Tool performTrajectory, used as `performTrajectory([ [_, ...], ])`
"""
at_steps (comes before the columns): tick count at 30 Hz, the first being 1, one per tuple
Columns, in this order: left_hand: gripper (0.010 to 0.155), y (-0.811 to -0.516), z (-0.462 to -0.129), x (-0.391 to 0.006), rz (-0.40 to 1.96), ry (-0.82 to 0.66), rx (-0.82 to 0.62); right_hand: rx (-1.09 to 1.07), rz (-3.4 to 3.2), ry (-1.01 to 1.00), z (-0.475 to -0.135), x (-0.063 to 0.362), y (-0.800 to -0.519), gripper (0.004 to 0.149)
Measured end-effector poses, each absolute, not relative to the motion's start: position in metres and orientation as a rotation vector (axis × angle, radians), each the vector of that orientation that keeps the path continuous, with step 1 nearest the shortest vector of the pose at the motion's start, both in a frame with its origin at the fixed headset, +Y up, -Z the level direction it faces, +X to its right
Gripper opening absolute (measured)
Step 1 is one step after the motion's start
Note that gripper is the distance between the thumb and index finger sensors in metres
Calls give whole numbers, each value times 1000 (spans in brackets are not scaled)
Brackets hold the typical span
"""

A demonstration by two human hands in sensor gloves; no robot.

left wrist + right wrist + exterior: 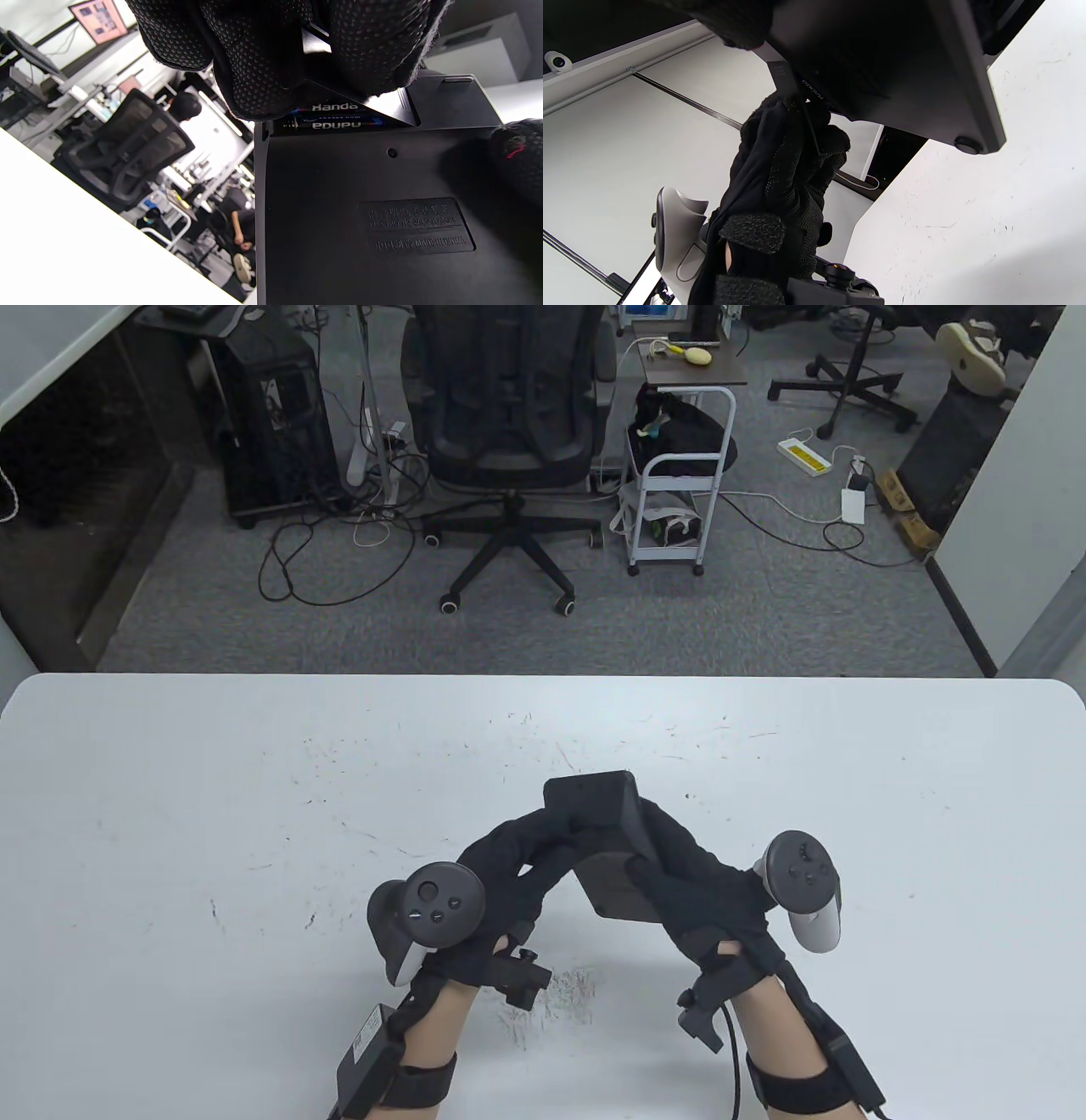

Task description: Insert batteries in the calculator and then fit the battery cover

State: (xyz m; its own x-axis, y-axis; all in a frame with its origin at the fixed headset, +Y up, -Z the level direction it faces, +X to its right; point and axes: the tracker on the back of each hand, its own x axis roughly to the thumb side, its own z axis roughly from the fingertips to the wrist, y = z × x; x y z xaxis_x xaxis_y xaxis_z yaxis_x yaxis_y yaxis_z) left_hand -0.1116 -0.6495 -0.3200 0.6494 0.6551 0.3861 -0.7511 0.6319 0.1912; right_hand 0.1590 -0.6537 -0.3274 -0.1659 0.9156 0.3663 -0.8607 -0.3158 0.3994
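Calculator (pixel 607 848): held back-up above the bench (pixel 212 814), between both hands.
Left hand (pixel 509 874): fingers pinch the battery cover (pixel 390 106) at the open compartment.
Right hand (pixel 696 891): grips the calculator's body.
Batteries (pixel 335 120): seated in the bay, labels showing.
Risk: the cover may go in skewed and jam, or nudge a battery loose.

Batts (pixel 335 120) in calc (pixel 382 212) bay, calc above table (pixel 254 814).
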Motion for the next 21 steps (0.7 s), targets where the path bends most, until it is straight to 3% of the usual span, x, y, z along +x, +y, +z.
performTrajectory([
  [7,61,-647,-313,-111,762,-246,487,676,1770,70,-320,155,-649,62],
  [21,78,-650,-312,-108,819,-229,475,697,1759,33,-316,155,-646,62],
])
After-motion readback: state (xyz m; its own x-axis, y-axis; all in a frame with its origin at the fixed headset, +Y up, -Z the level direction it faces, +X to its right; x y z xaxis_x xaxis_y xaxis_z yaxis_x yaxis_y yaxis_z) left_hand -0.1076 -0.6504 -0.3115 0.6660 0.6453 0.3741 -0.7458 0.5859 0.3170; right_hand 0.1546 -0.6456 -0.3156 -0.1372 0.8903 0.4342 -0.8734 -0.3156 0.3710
